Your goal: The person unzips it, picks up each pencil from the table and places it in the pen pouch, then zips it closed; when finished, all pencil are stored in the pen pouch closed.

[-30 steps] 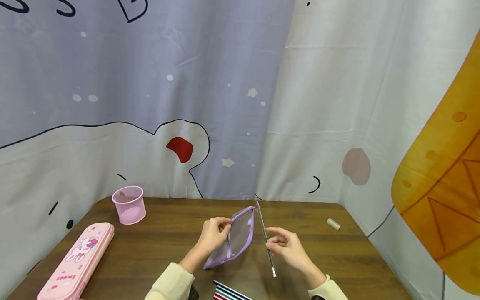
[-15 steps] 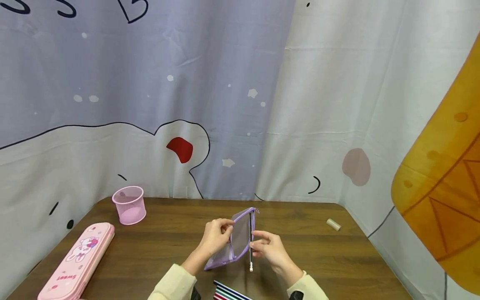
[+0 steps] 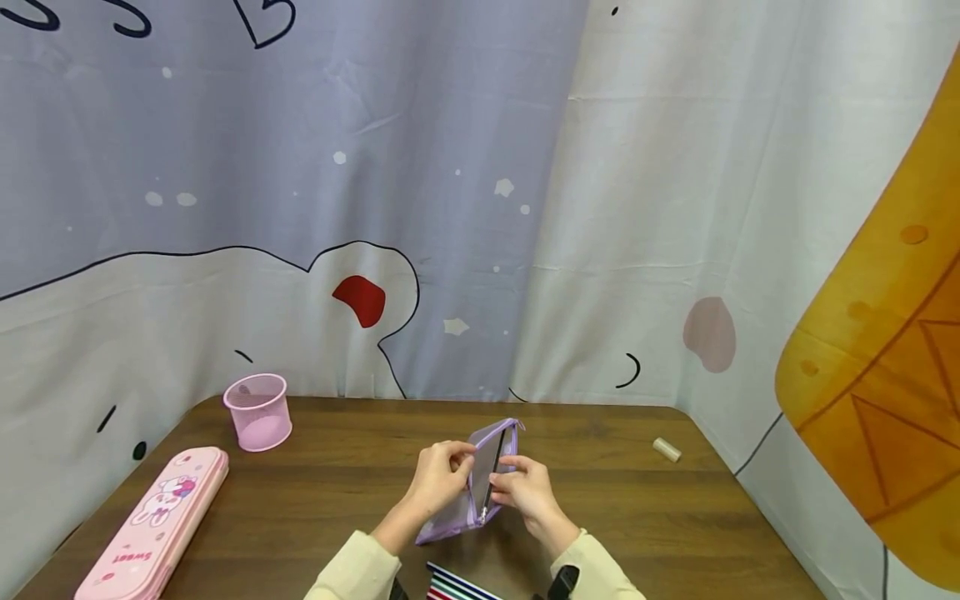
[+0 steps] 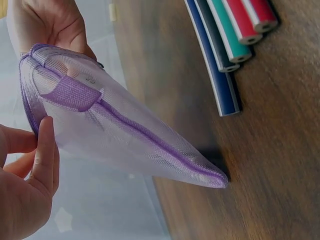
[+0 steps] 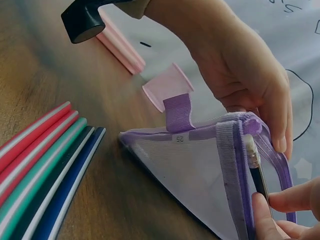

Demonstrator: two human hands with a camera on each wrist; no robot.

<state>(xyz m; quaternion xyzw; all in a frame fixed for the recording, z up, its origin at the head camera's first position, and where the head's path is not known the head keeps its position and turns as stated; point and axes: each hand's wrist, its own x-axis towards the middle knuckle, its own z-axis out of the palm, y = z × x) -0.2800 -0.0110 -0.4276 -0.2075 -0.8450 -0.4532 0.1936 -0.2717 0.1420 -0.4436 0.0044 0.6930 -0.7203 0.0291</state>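
A purple mesh pouch is held up over the table, its zipped mouth spread. My left hand pinches one edge of that mouth. Between thumb and fingers of my right hand is a dark pencil with a white eraser end, lying within the pouch opening. Several striped pencils in red, green, black and blue lie on the table beside the pouch.
On the wooden table, a pink cup stands back left, near a pink pencil case. A small pale cylinder lies back right. A printed curtain hangs behind.
My right hand has moved left with the pencil, from beside the pouch into its opening. The pouch has shifted slightly right, still in my left hand.
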